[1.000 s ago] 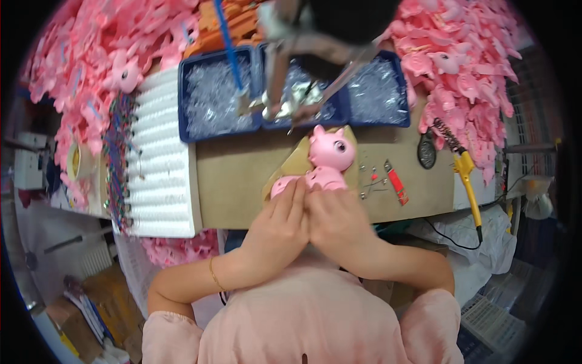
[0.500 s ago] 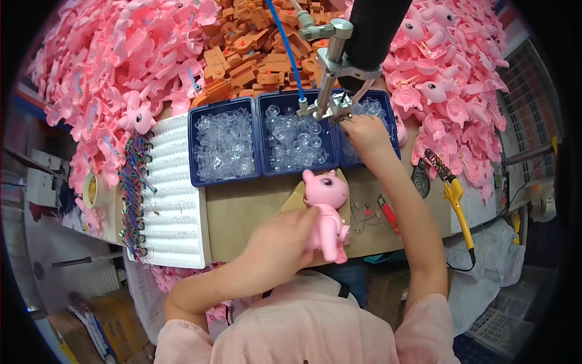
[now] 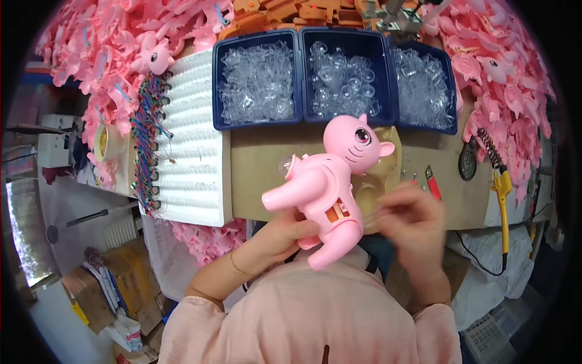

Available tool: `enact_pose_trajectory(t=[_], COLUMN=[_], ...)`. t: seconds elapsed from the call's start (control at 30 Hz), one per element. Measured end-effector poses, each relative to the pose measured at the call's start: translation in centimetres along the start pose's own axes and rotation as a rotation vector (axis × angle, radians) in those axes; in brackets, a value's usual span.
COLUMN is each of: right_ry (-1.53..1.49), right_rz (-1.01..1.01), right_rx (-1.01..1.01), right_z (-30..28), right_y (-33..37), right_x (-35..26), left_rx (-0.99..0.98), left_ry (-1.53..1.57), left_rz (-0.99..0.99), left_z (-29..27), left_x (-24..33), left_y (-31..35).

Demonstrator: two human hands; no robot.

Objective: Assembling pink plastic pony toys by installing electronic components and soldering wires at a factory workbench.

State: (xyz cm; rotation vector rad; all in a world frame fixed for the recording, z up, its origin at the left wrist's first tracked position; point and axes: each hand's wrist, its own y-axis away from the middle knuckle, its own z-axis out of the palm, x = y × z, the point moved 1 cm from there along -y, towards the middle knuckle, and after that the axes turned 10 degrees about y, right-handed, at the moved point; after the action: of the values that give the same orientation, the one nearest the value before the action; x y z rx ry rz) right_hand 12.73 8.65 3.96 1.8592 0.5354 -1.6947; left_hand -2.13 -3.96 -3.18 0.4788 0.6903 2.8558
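Observation:
My left hand (image 3: 280, 235) is closed around the lower end of a pink toy pony (image 3: 318, 176), held tilted above the front edge of the table. Its head, with a painted eye, leans to the upper right. A slot in its side shows an orange part inside. A clear plastic piece (image 3: 287, 164) sticks out near its rear. My right hand (image 3: 417, 221) is just to the right of the toy, apart from it. Motion smears its fingers, so whether they hold anything is unclear. Behind the toy lies a yellowish fixture (image 3: 388, 164) with a rounded hollow.
Three blue bins (image 3: 301, 79) of clear plastic parts stand behind. On the left is a white ridged foam tray (image 3: 197, 139) with wired parts (image 3: 147, 158) along its edge. A red-handled tool (image 3: 433, 184) and a yellow soldering iron (image 3: 502, 188) are right. Pink shells (image 3: 115, 42) heap up left.
The toy has been raised off the fixture toward me and turned over, head now to the upper right. My right hand has come back from the metal rig by the bins. The view has shifted.

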Motion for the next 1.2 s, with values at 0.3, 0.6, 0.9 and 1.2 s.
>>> enact_pose_trajectory(t=[0.3, 0.6, 0.9, 1.2], right_ry=[0.485, 0.525, -0.335, -0.408], right_rz=[-0.364, -0.196, 0.449, 0.330], right_rx=[-0.005, -0.031, -0.382, -0.306], right_z=[4.9, 4.8, 6.0, 4.6], right_y=[3.1, 3.4, 0.7, 1.6], right_x=[2.4, 4.4, 2.9, 5.0], left_rx=[0.035, 0.045, 0.045, -0.076], left_ry=[-0.178, -0.325, -0.524, -1.110], left_rz=[0.251, 0.297, 0.335, 0.560], left_z=[-0.6, -2.3, -0.8, 1.0], left_x=[-1.6, -1.9, 0.5, 1.8], left_y=[3.0, 4.0, 3.9, 2.7])
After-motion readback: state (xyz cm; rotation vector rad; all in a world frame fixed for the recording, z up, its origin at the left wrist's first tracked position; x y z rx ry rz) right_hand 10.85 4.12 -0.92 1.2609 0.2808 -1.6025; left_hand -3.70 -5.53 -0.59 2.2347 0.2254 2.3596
